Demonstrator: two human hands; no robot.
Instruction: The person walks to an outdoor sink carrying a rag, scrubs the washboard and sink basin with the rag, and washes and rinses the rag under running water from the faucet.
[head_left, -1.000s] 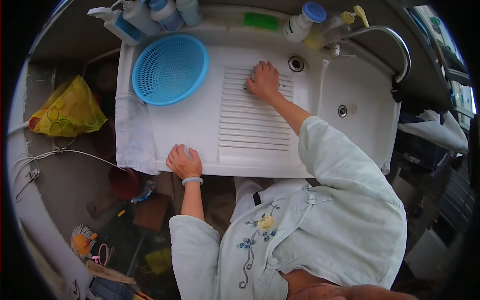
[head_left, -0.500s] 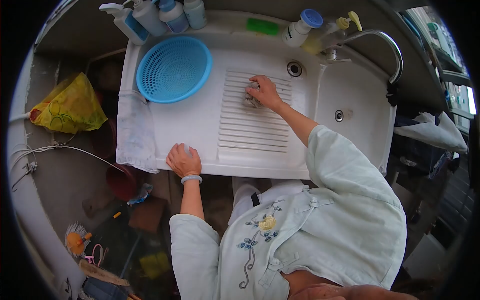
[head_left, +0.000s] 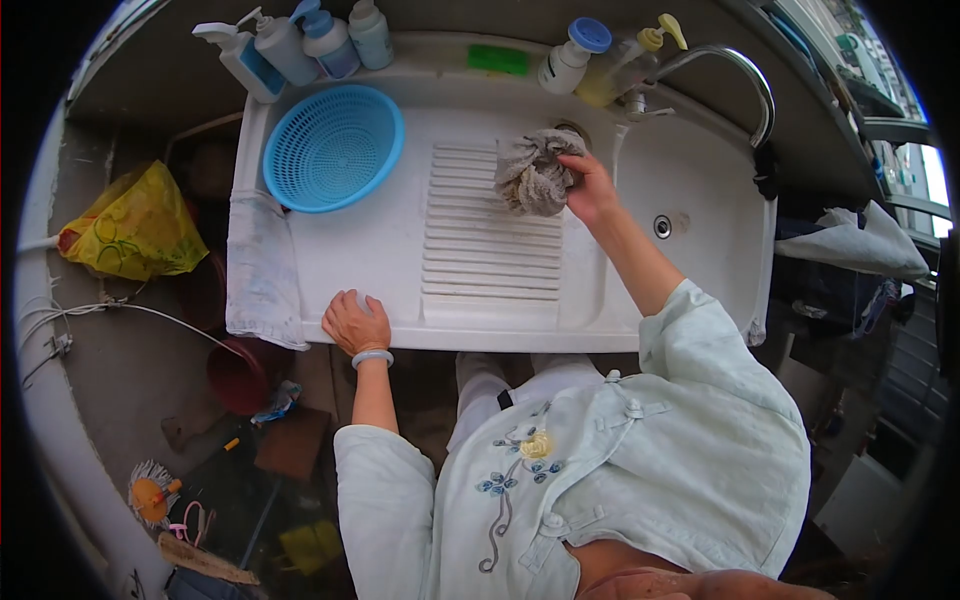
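Observation:
A crumpled grey-beige cloth (head_left: 535,175) hangs from my right hand (head_left: 592,188), pinched between thumb and fingers. It is above the upper right part of the ribbed washboard (head_left: 490,250) and partly hides the drain behind it. My left hand (head_left: 357,322) rests on the front rim of the white sink (head_left: 360,255). Its fingers are bent and slightly apart, with something small and pale showing between thumb and index finger, too unclear to name. A blue plastic basket (head_left: 334,148) lies at the sink's upper left.
Several pump bottles (head_left: 325,42) stand at the back left. A blue-capped bottle (head_left: 566,58) and a yellow-pump bottle (head_left: 625,65) are near the faucet (head_left: 765,90). A pale cloth (head_left: 262,270) drapes over the left edge. A yellow bag (head_left: 135,225) hangs at left.
My right hand has lifted the cloth off the washboard and moved right; more of the cloth now shows. My left hand stays at the rim. The view has shifted slightly.

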